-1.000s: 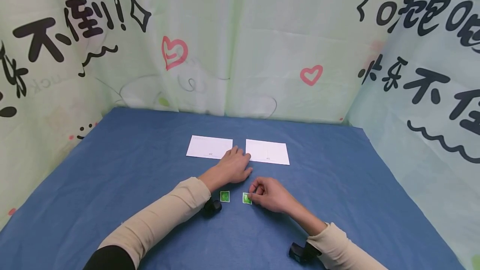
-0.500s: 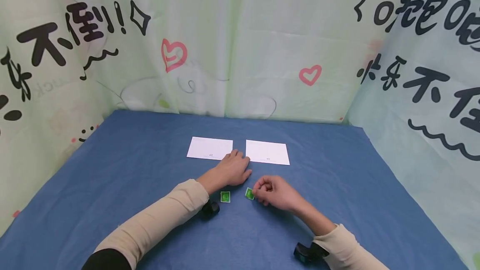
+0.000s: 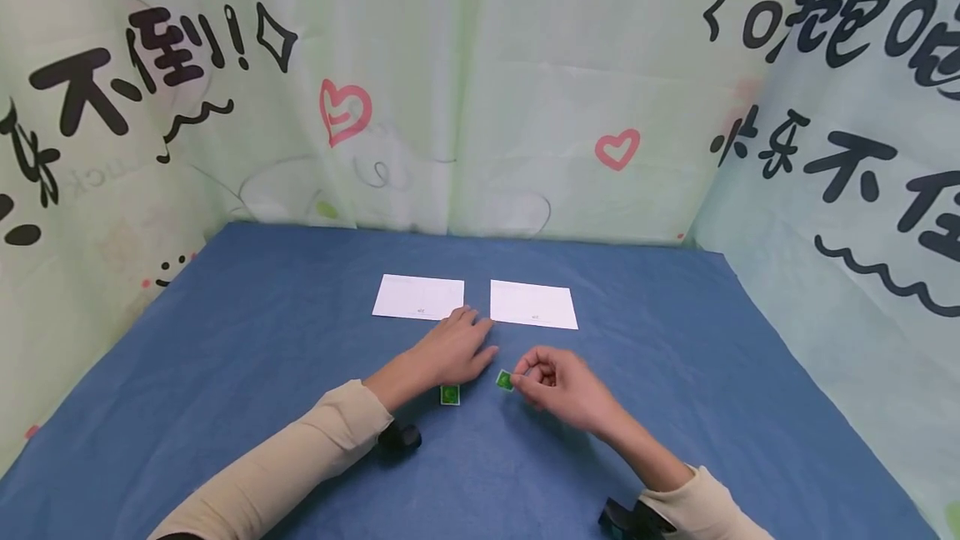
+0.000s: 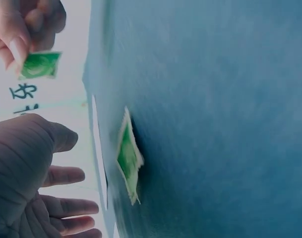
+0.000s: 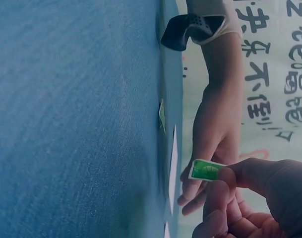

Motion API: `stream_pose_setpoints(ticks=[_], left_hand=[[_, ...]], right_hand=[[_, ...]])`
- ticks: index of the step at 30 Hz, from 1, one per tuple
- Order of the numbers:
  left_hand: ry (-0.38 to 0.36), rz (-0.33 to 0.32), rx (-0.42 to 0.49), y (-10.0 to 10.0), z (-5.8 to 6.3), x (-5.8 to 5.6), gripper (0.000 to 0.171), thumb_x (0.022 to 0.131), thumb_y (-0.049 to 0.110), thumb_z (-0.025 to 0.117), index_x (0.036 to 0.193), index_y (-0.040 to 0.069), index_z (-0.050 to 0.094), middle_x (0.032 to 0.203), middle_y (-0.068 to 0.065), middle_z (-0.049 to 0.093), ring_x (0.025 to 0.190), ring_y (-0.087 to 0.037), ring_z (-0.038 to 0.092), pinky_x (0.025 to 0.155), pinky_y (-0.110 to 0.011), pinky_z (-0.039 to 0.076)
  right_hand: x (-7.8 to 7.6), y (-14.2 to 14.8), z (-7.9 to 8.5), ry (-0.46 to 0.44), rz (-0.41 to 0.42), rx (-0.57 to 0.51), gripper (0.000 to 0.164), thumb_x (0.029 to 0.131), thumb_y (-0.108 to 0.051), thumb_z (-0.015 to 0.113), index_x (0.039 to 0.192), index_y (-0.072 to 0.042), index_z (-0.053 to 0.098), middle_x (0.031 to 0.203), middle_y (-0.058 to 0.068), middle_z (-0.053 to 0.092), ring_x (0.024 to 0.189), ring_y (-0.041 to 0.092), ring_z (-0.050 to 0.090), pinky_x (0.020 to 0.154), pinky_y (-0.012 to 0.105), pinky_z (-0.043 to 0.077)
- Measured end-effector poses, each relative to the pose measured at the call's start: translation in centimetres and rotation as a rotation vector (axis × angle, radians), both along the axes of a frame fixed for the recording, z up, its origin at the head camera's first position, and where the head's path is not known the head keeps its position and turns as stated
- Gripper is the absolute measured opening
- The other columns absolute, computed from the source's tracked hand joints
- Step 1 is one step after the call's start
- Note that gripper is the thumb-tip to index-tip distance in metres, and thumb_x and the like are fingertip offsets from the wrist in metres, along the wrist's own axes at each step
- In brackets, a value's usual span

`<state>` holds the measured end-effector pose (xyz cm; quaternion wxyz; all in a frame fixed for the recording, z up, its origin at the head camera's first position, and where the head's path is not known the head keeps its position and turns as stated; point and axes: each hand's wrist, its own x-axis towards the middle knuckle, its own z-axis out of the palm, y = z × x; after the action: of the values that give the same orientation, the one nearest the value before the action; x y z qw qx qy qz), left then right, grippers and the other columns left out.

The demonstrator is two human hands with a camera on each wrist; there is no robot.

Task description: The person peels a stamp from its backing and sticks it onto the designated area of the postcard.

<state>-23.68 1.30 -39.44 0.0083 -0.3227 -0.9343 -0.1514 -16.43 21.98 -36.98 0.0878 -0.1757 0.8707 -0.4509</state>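
Observation:
Between thumb and fingertips, my right hand (image 3: 558, 382) pinches a small green stamp (image 5: 206, 170) with a white border, held up off the table. My left hand (image 3: 450, 346) holds nothing, its fingers straight and spread near the white envelopes. A second green stamp (image 4: 128, 158) lies on the blue cloth by the left hand, which partly covers it in the head view. Two white envelopes lie side by side farther back: the left envelope (image 3: 416, 296) just past the left fingertips, the right envelope (image 3: 534, 304) beyond the right hand.
A blue cloth (image 3: 660, 340) covers the table. Pale curtains (image 3: 540, 90) with dark lettering and pink hearts hang behind it and along both sides. Black wrist cameras (image 3: 401, 438) sit under the forearms, close to the cloth.
The right hand has raised the pinched stamp from the cloth and moved it slightly right and forward. The left hand has drawn back toward the person, now partly covering the other stamp.

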Motion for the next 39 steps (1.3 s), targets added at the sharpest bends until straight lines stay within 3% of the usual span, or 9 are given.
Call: stream_pose_setpoints(ticks=[6,14,20,24,31,34,39], left_hand=[[0.011,-0.066,0.116,-1.1,0.3,1.6,0.041,0.103,0.027,0.06,0.13,-0.004,0.064,0.123,-0.019,0.065,0.12,-0.032,0.057,0.104,-0.045,0.047],[-0.014,-0.087,0.3,-2.4,0.9,3.7,0.028,0.102,0.019,0.062,0.115,-0.004,0.072,0.111,-0.015,0.073,0.11,-0.03,0.065,0.095,-0.045,0.052],[-0.059,-0.087,0.428,-3.2,1.2,4.8,0.017,0.1,0.013,0.064,0.101,0.001,0.076,0.09,-0.005,0.074,0.081,-0.017,0.065,0.075,-0.034,0.054],[-0.149,-0.1,0.524,-3.5,1.7,5.3,0.018,0.1,0.012,0.063,0.096,0.001,0.076,0.08,-0.002,0.071,0.068,-0.01,0.058,0.068,-0.028,0.051],[-0.409,-0.093,0.677,-3.7,2.5,5.9,0.025,0.103,0.021,0.061,0.098,0.002,0.078,0.081,-0.008,0.075,0.057,-0.011,0.052,0.06,-0.026,0.045],[-0.466,-0.069,0.718,-3.8,2.7,6.1,0.026,0.103,0.024,0.062,0.102,0.005,0.079,0.081,-0.008,0.076,0.061,-0.022,0.059,0.059,-0.026,0.044],[-0.511,-0.05,0.766,-3.9,2.7,6.3,0.026,0.102,0.026,0.063,0.107,0.006,0.079,0.084,-0.01,0.077,0.083,-0.035,0.071,0.062,-0.025,0.044]], right_hand=[[0.7,-0.4,0.1,0.089,-0.042,0.036,0.014,0.099,-0.017,0.069,0.098,-0.004,0.066,0.07,-0.001,0.062,0.054,0.008,0.051,0.051,0.025,0.042],[1.4,-1.1,0.4,0.205,-0.093,0.094,0.009,0.094,-0.014,0.074,0.092,-0.009,0.067,0.068,-0.006,0.059,0.052,0.006,0.048,0.05,0.025,0.041],[1.8,-1.7,0.6,0.315,-0.118,0.121,0.009,0.093,-0.013,0.076,0.09,-0.012,0.067,0.066,-0.01,0.056,0.052,0.003,0.049,0.051,0.025,0.042],[1.9,-2.1,0.6,0.404,-0.13,0.131,0.011,0.09,-0.011,0.078,0.088,-0.014,0.067,0.064,-0.013,0.054,0.051,0.001,0.047,0.049,0.024,0.042],[2.1,-2.6,0.5,0.579,-0.127,0.167,0.015,0.086,-0.007,0.081,0.089,-0.013,0.068,0.062,-0.017,0.051,0.052,-0.004,0.045,0.049,0.021,0.041],[2.0,-2.8,0.5,0.662,-0.118,0.189,0.017,0.084,-0.006,0.082,0.089,-0.012,0.067,0.062,-0.017,0.051,0.053,-0.006,0.045,0.049,0.019,0.041],[1.8,-3.2,0.4,0.822,-0.082,0.254,0.023,0.079,-0.005,0.086,0.088,-0.011,0.067,0.061,-0.014,0.052,0.053,-0.007,0.045,0.05,0.016,0.041]])
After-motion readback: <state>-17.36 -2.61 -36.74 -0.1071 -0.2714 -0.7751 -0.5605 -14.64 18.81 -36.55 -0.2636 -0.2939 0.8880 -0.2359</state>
